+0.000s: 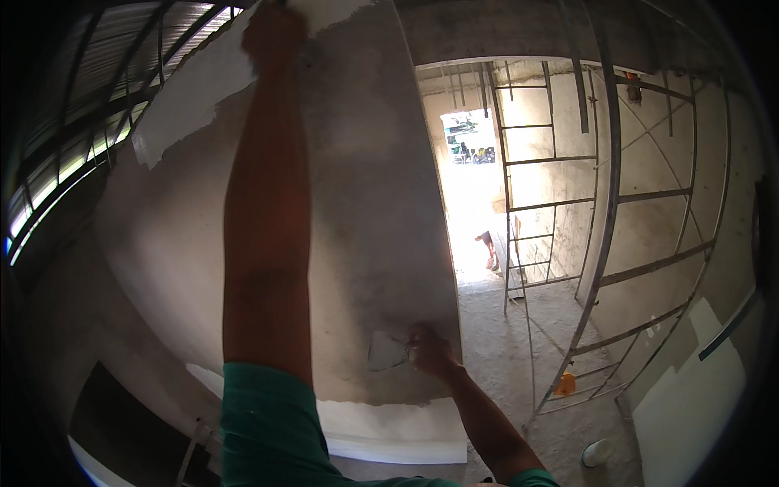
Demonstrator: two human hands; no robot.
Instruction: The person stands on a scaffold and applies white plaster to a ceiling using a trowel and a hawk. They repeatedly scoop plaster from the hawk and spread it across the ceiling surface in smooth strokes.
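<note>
My left arm is stretched far up across a grey plastered wall (377, 203). At the top edge of the picture, my left hand (274, 36) is closed and somewhat blurred next to a patch of white skim coat (219, 73); a dark bit shows at its upper side, but what it grips is cut off. Lower down, near the wall's right edge, my right hand (428, 351) is wrapped around a putty knife (386, 351). Its wide, pale blade points left and lies close to the wall; whether it touches cannot be told. Another white-coated band (389, 422) runs along the lower wall.
Metal scaffold frames (604, 268) stand to the right on the concrete floor (487, 341). Behind them is a bright doorway (475, 187). A white container (596, 453) and an orange object (565, 384) are near the scaffold's foot. Corrugated roofing (118, 57) shows at upper left.
</note>
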